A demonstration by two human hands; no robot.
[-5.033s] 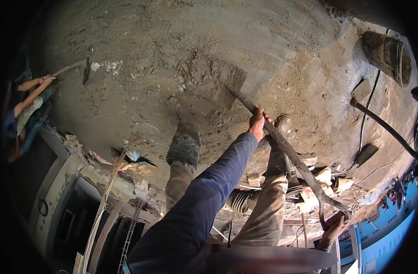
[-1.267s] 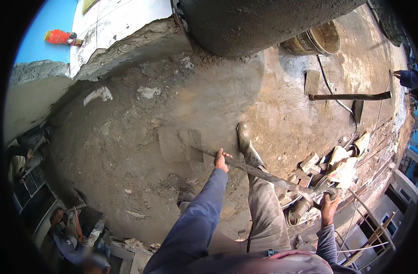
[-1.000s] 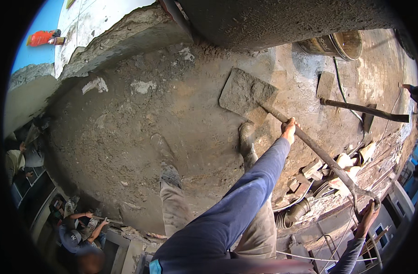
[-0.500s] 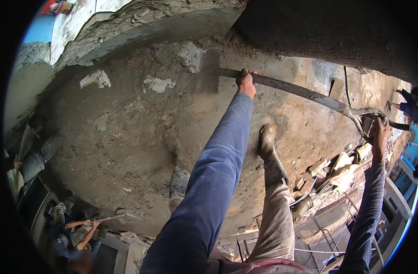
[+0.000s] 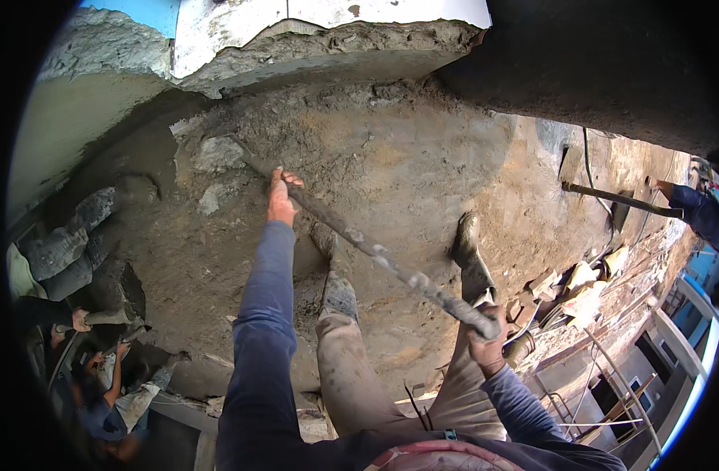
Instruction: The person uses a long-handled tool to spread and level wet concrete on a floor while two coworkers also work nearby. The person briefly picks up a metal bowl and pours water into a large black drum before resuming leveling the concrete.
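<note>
A long, mud-caked pole [image 5: 379,255] slants across in front of me, from the upper left down to the right. My left hand [image 5: 281,196] is closed around its far part, close to a pale lump of mud-covered rubble [image 5: 218,155]. What is fixed to the far end, if anything, cannot be made out against the mud. Nearer my body, by my right knee, my right hand [image 5: 489,343] is wrapped round the thick, rounded near end. Below the pole, my muddy boots [image 5: 468,243] stand apart on wet, trampled ground [image 5: 406,180].
A broken concrete slab edge [image 5: 336,51] overhangs the far side, beside a dark mass [image 5: 587,78]. Co-workers are at the lower left [image 5: 100,392] and far right [image 5: 701,212], where a second pole [image 5: 618,198] extends. Broken bricks [image 5: 583,286] and a pipe [image 5: 520,349] lie right.
Both hands and the pole have swung left, and the right hand has come down nearer my body. The view has shifted too. A separate pole now shows at the right.
</note>
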